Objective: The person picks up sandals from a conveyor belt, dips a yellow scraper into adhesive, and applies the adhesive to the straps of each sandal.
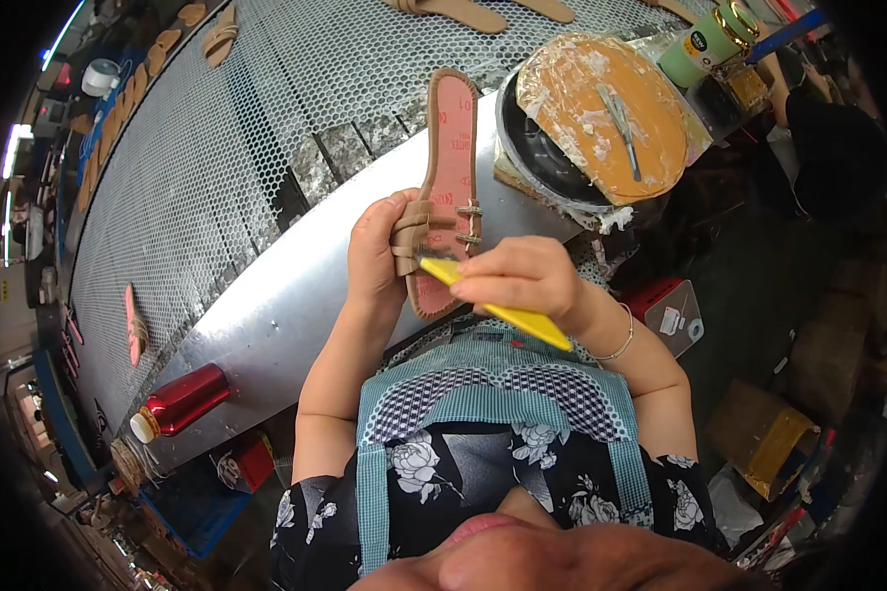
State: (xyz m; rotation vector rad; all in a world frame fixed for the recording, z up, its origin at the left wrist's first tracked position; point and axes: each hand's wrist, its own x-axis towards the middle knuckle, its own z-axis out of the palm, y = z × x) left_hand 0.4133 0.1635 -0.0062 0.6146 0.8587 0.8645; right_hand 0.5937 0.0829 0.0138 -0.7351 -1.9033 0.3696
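Note:
My left hand [373,246] is closed round the strap side of a sandal bottom [453,133], a long sole with a pink printed face and a brown edge. Tan straps [414,236] sit by my fingers, and short strap ends stick out at the sole's right edge. In my right hand [527,279] is a flat yellow-handled brush [532,323], pinched between thumb and fingers. Its dark bristles point at the sole's lower part, close to the straps; whether they touch it I cannot tell.
Ahead lies a grey mesh conveyor [197,128] with a metal edge [276,305]. At right, a black round pan [517,138] carries an orange, glue-crusted lid [572,98] with a metal tool [619,128] on it. Nearby are a green flask [705,49] and, at left, a red bottle [189,398].

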